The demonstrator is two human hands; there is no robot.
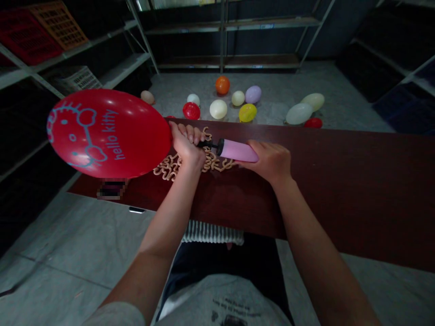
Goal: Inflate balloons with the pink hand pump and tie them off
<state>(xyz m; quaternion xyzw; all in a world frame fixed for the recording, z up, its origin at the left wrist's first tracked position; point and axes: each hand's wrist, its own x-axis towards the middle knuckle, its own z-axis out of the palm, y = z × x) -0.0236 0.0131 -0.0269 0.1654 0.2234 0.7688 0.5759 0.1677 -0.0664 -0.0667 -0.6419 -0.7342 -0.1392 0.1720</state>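
A big red balloon (108, 133) with light blue print swells out to the left over the dark wooden table (340, 190). My left hand (186, 145) is closed round its neck where it meets the black nozzle of a pink hand pump (234, 151). My right hand (270, 159) is wrapped round the pump's right end. Under both hands lies a heap of pale rubber bands or uninflated balloons (173, 165); I cannot tell which.
Several inflated balloons (248, 112) in orange, white, yellow, purple and red lie on the grey floor beyond the table. Metal shelving (224, 31) lines the back and both sides, with crates (57, 22) on the left shelves.
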